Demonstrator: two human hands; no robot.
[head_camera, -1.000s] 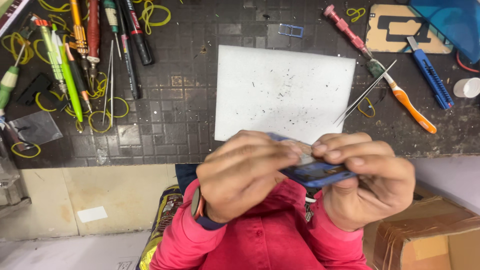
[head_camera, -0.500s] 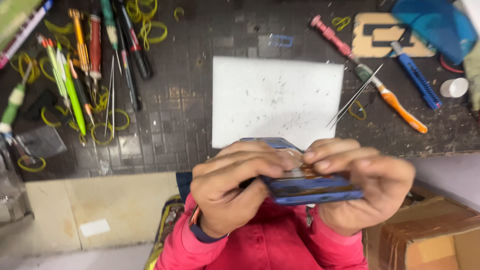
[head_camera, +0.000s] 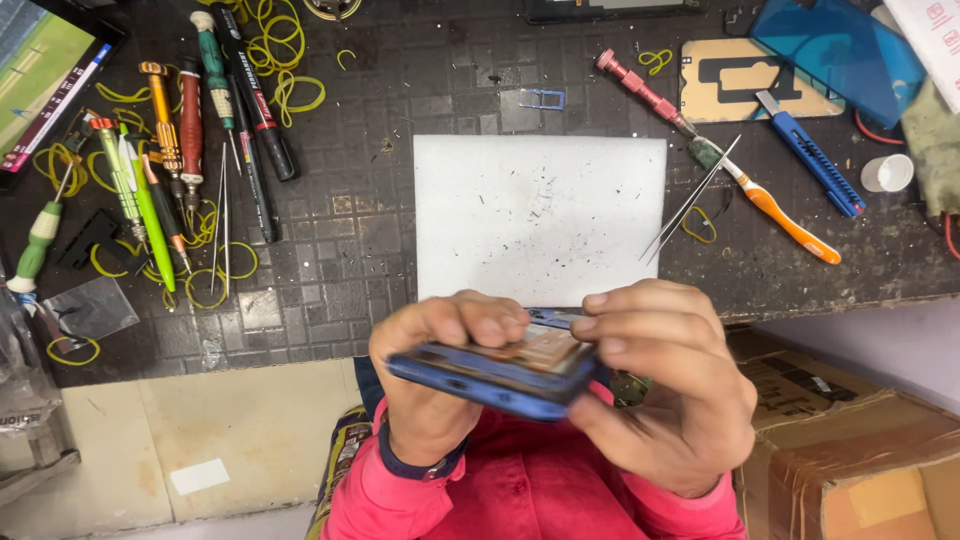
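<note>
Left hand (head_camera: 440, 385) and right hand (head_camera: 665, 385) grip an opened blue phone (head_camera: 495, 372), internals exposed; tweezers (head_camera: 690, 200) lie unused, far right.

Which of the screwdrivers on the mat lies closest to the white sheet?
The pink-handled screwdriver, lying alone just past the white sheet's upper right corner; the green, orange, red and black ones are bunched far left.

One head-worn camera looks steeply down from close above, over the hands (head_camera: 560, 400) held near the chest, onto the dark surface (head_camera: 400, 230) beyond.
</note>
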